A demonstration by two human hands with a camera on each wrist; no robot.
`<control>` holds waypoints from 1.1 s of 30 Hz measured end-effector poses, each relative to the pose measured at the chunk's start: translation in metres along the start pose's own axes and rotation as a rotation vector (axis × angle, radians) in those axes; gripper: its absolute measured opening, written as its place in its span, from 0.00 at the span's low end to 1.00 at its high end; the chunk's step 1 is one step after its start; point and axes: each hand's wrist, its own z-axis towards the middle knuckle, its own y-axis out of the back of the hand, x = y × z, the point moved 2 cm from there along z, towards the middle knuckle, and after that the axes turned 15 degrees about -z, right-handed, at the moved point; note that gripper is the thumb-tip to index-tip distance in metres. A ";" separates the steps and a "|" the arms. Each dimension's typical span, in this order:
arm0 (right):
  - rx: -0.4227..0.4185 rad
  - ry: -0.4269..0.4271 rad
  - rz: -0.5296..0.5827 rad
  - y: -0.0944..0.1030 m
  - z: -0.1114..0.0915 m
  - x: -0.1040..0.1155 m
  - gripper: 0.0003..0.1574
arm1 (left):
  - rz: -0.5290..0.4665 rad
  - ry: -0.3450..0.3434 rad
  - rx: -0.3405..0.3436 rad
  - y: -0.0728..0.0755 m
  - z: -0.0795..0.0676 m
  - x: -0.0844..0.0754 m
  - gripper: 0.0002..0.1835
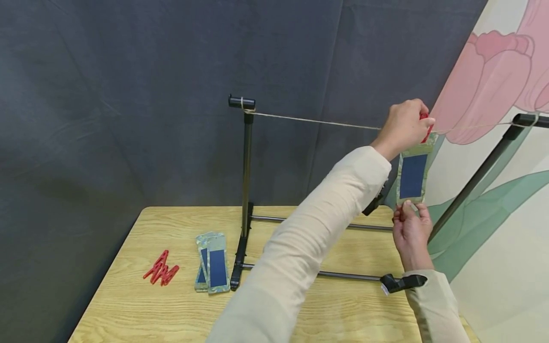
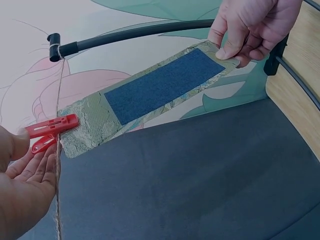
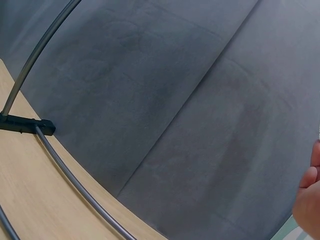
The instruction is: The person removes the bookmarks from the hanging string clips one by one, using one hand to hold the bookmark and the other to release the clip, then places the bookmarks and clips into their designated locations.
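My left hand (image 1: 405,126) is raised at the twine (image 1: 317,121) and pinches a red clothespin (image 2: 55,126) by its handles. The clothespin's jaws lie over the top edge of a green patterned fabric strip (image 2: 92,120) with a dark blue panel, where it meets the twine. Below, the thumb and fingers of my right hand (image 1: 412,233) pinch the strip's lower end, so it hangs nearly upright in the head view. In the right wrist view only part of my right hand (image 3: 310,192) shows at the edge.
A black stand (image 1: 246,176) carries the twine between its two posts. Several red clothespins (image 1: 160,270) lie on the wooden table (image 1: 128,314), left of a small pile of similar strips (image 1: 218,269). Behind hangs a dark grey curtain (image 1: 171,105); a flower-painted wall (image 1: 493,71) is at right.
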 end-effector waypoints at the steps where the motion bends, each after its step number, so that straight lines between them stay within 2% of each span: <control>1: 0.000 0.002 0.001 0.000 0.000 0.000 0.12 | 0.001 0.004 -0.004 0.000 0.000 0.000 0.13; 9: -0.002 0.019 0.009 -0.001 0.000 0.001 0.11 | 0.015 -0.005 -0.021 0.004 0.001 0.003 0.10; 16: -0.011 0.020 0.027 -0.002 0.001 0.001 0.12 | -0.040 -0.003 -0.022 0.004 0.001 0.004 0.10; 33: -0.040 0.048 0.031 -0.002 0.000 0.004 0.16 | -0.146 -0.052 -0.119 0.010 0.001 0.004 0.10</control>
